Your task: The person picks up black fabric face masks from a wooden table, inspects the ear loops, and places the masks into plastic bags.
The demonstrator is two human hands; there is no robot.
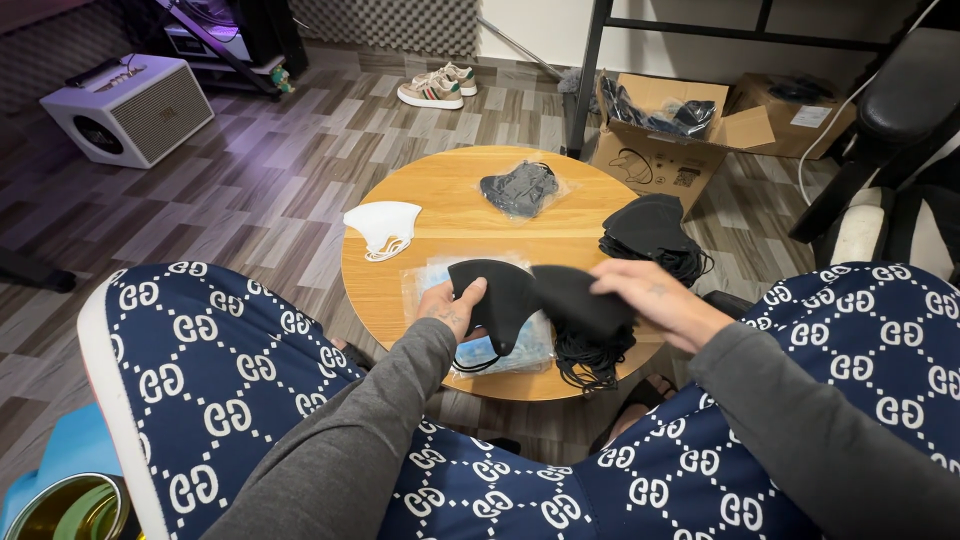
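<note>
My left hand point(452, 306) grips a black face mask point(500, 300) over the near edge of a small round wooden table point(450, 215). My right hand point(645, 292) holds another black mask point(585, 300) next to it, the two masks touching in the middle. Beneath them lies a clear packet of blue masks point(500, 350). A loose heap of black masks with ear loops point(590, 360) sits under my right hand. Another stack of black masks point(650, 235) rests at the table's right edge.
A white mask point(382, 228) lies on the table's left side and a bagged dark grey mask pack point(520, 188) at the back. Open cardboard boxes point(660, 140) stand behind. A white speaker point(130, 108) and sneakers point(438, 86) are on the floor.
</note>
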